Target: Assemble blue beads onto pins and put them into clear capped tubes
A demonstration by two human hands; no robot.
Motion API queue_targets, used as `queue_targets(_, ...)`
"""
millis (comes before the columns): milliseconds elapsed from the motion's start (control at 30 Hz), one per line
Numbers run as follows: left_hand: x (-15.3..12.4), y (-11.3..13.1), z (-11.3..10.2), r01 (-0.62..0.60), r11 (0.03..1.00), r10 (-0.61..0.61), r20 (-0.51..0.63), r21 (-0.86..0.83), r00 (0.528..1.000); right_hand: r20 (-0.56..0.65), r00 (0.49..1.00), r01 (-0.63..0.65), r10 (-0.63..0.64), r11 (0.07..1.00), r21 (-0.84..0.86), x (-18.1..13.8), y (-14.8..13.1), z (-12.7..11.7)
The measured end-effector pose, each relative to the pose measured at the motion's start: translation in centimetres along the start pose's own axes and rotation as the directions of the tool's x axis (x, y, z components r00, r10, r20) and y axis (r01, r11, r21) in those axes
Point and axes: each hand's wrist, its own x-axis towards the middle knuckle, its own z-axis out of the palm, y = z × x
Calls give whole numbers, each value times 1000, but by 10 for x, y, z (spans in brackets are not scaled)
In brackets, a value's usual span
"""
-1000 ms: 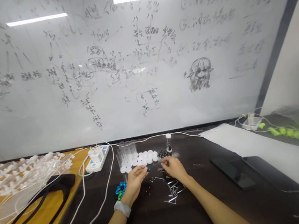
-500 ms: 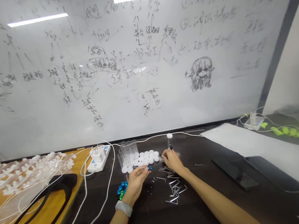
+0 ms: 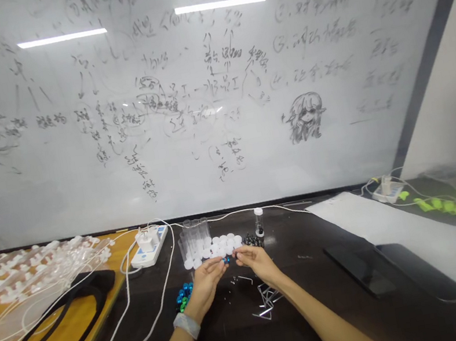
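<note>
My left hand (image 3: 207, 283) is closed in a pinch on a small shiny blue part (image 3: 227, 260), held just above the table. Facing it, my right hand (image 3: 258, 262) has thumb and fingers pressed together close to the blue part; what sits between them is too small to make out. Below the hands lie L-shaped hex keys (image 3: 267, 300) and a few tiny bits. To the left, partly behind my left wrist, are several blue and green round parts (image 3: 184, 293). Small black pieces (image 3: 252, 240) are heaped beyond my right hand.
Clear tubes (image 3: 195, 235) stand behind white round caps (image 3: 225, 244). A tube with a white cap (image 3: 259, 221) stands upright. A power strip (image 3: 149, 246) with cables lies left. Two dark phone-like slabs (image 3: 357, 268) and a white sheet (image 3: 396, 223) lie right, before a whiteboard (image 3: 222, 136).
My right hand has come left and nearer from the black pieces to the blue part in my left hand. The black heap it covered now shows. The view has tilted slightly up.
</note>
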Motion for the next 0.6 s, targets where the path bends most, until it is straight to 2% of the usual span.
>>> queue_targets(133,0,1,0,-3,1000,3,-5,-15,1000,24,999,-35,36,999,-10,-3,0,5)
queue_targets(300,-1,-1,0,-6,1000,6,18,-10,1000,-14,999,50,-50,998,-24,-2,-1,7)
queue_targets(600,-2,1,1,-7,1000,6,49,24,999,-42,995,84,-89,991,-106,-4,-1,11)
